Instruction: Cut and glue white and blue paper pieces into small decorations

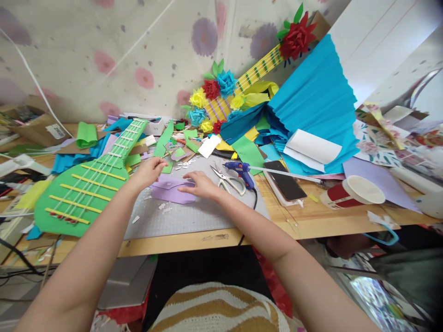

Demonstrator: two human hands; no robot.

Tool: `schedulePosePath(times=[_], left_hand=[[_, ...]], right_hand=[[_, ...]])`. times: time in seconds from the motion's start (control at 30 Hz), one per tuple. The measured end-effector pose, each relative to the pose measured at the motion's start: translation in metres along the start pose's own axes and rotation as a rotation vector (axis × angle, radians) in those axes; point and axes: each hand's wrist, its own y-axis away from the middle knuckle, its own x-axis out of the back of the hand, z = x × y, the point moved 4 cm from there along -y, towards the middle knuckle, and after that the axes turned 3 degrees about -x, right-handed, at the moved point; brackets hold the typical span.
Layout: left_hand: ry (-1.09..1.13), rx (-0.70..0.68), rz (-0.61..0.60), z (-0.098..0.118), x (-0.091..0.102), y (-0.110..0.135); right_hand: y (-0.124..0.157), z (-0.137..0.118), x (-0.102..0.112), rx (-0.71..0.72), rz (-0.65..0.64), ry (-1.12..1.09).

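My left hand is closed in a pinch on a thin stick or strip that I cannot make out clearly, just above a purple paper piece lying on the grey cutting mat. My right hand rests flat on that purple paper with its fingers spread, holding nothing. A green paper guitar with yellow frets lies to the left of my left hand. Scissors and a blue glue gun lie just right of my right hand.
A phone and a red paper cup lie on the wooden table at right. A blue pleated paper fan, a yellow guitar with paper flowers and paper scraps crowd the back. A cardboard box stands far left.
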Motion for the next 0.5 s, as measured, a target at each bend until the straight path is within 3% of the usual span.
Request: schedulePosePath(times=[0.13, 0.3, 0.4, 0.5], left_hand=[[-0.084, 0.056, 0.056, 0.000, 0.006, 0.007], [-0.201, 0.040, 0.063, -0.004, 0.004, 0.009], [-0.160, 0.051, 0.016, -0.012, -0.002, 0.006], [-0.013, 0.059, 0.089, -0.024, 0.004, 0.004]], right_hand=[[-0.001, -0.004, -0.015, 0.021, -0.001, 0.172], [-0.015, -0.005, -0.020, -0.155, 0.092, 0.257], [-0.028, -0.011, -0.023, -0.225, -0.010, 0.305], [-0.040, -0.022, -0.018, -0.248, -0.112, 0.225]])
